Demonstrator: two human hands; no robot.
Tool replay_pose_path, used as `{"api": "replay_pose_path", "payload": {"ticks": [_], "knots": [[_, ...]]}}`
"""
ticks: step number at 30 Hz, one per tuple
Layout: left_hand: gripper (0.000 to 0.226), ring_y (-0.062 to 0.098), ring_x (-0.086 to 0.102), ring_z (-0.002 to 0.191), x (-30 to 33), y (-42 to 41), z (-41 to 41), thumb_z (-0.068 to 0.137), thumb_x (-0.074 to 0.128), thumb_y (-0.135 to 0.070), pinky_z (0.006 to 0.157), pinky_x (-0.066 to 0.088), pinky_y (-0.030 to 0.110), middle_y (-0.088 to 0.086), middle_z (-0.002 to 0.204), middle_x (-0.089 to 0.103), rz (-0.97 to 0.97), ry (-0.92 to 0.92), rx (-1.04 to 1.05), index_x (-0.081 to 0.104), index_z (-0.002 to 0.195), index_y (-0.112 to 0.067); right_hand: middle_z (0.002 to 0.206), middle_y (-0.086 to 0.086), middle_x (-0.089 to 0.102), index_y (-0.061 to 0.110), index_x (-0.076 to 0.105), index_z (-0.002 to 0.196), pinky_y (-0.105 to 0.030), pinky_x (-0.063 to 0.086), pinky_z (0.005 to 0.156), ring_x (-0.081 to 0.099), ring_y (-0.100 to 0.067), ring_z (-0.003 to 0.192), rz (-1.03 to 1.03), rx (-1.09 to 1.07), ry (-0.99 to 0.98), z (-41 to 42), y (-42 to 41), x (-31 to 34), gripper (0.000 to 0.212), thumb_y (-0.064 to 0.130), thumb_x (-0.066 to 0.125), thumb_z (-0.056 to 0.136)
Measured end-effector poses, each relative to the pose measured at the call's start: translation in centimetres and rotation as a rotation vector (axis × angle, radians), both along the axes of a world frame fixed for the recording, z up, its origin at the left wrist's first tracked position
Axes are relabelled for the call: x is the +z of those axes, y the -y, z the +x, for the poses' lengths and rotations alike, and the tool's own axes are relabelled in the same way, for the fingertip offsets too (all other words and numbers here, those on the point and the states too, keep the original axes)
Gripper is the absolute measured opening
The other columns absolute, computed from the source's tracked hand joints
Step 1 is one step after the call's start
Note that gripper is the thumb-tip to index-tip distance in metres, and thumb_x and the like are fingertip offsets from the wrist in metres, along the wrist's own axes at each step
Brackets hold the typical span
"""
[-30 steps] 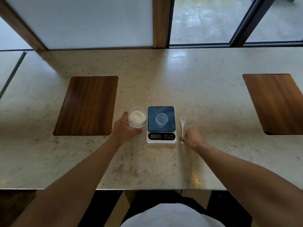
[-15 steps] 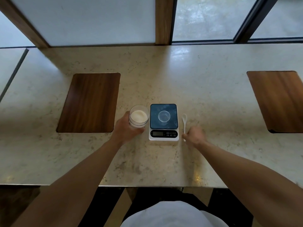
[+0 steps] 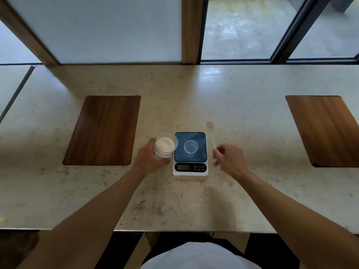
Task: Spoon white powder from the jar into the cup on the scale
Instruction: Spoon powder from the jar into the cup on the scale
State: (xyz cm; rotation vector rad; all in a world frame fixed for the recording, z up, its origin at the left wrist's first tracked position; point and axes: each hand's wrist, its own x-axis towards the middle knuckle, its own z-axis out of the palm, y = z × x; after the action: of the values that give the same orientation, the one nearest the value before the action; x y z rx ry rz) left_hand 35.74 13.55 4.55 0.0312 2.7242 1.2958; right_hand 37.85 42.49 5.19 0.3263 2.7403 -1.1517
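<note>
Viewing from the head camera: jar (image 3: 165, 146) of white powder, apparently rigid clear plastic or glass and likely smooth-sided, stands just left of the scale (image 3: 190, 153); left hand (image 3: 150, 159) wraps its near side. Cup (image 3: 190, 146), empty and probably very light, sits on the platform. Right hand (image 3: 229, 159) pinches the spoon (image 3: 211, 133) at its near handle end, bowl pointing far; the spoon looks light and stiff.

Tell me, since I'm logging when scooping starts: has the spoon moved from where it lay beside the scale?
Yes. The spoon, earlier flat beside the scale, is now pinched in the right hand, its bowl farther back, past the scale's far edge.
</note>
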Motion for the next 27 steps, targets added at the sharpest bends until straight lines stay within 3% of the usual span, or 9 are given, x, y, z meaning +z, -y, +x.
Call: {"api": "replay_pose_path", "payload": {"ticks": [4, 8, 12, 15, 20, 24, 27], "knots": [[0.079, 0.015, 0.06, 0.099, 0.3, -0.3, -0.3, 0.062, 0.09, -0.034, 0.08, 0.045, 0.024, -0.001, 0.118, 0.064, -0.019, -0.012, -0.031, 0.051, 0.13, -0.021, 0.066, 0.002, 0.07, 0.009, 0.075, 0.088, -0.036, 0.059, 0.051, 0.065, -0.012, 0.048, 0.002, 0.128, -0.175, -0.4, 1.0, 2.6, 0.02, 0.02, 0.062, 0.097], [0.078, 0.018, 0.06, 0.103, 0.6, -0.4, -0.9, 0.064, 0.089, -0.035, 0.086, 0.047, 0.03, 0.001, 0.121, 0.064, -0.052, -0.008, -0.037, 0.05, 0.13, -0.021, 0.068, 0.003, 0.07, 0.008, 0.078, 0.089, -0.023, 0.047, 0.05, 0.059, -0.009, 0.053, -0.005, 0.234, -0.314, -0.6, 2.1, 4.5, 0.012, 0.015, 0.068, 0.093], [0.072, 0.019, 0.06, 0.104, 0.8, -0.6, -1.2, 0.068, 0.087, -0.034, 0.09, 0.047, 0.032, 0.002, 0.122, 0.064, -0.07, -0.03, -0.066, 0.051, 0.129, -0.021, 0.074, -0.002, 0.071, 0.006, 0.079, 0.091, -0.019, 0.043, 0.053, 0.058, -0.011, 0.056, 0.011, 0.319, -0.357, -1.1, 3.0, 5.2, 0.012, 0.012, 0.069, 0.092], [0.069, 0.02, 0.061, 0.103, 0.9, -0.9, -1.3, 0.069, 0.087, -0.032, 0.089, 0.047, 0.029, 0.005, 0.12, 0.066, -0.077, -0.048, -0.092, 0.054, 0.127, -0.018, 0.07, 0.004, 0.064, 0.008, 0.079, 0.088, -0.015, 0.035, 0.052, 0.049, -0.002, 0.054, 0.052, 0.384, -0.354, -1.5, 3.4, 5.4, 0.014, 0.012, 0.067, 0.093], [0.062, 0.021, 0.063, 0.102, 0.5, -1.2, -1.6, 0.071, 0.085, -0.038, 0.09, 0.044, 0.027, 0.004, 0.118, 0.066, -0.129, -0.076, -0.144, 0.055, 0.124, -0.021, 0.076, -0.003, 0.068, 0.007, 0.077, 0.087, -0.021, 0.041, 0.051, 0.054, -0.013, 0.057, 0.166, 0.504, -0.367, -2.2, 4.4, 6.4, 0.019, 0.014, 0.062, 0.095], [0.071, 0.017, 0.062, 0.102, 0.3, -1.1, -1.7, 0.069, 0.084, -0.045, 0.092, 0.048, 0.031, 0.001, 0.12, 0.065, -0.15, -0.079, -0.165, 0.052, 0.128, -0.025, 0.073, -0.006, 0.063, 0.003, 0.073, 0.081, -0.036, 0.05, 0.053, 0.055, -0.02, 0.058, 0.266, 0.557, -0.357, -2.9, 5.2, 7.5, 0.026, 0.014, 0.057, 0.098], [0.074, 0.016, 0.061, 0.103, 0.3, -1.0, -1.7, 0.068, 0.085, -0.045, 0.093, 0.051, 0.034, 0.001, 0.121, 0.064, -0.135, -0.085, -0.161, 0.051, 0.13, -0.025, 0.072, -0.004, 0.059, 0.003, 0.073, 0.08, -0.029, 0.041, 0.05, 0.052, -0.019, 0.057, 0.298, 0.591, -0.322, -3.4, 5.7, 8.0, 0.03, 0.013, 0.053, 0.099]]}}
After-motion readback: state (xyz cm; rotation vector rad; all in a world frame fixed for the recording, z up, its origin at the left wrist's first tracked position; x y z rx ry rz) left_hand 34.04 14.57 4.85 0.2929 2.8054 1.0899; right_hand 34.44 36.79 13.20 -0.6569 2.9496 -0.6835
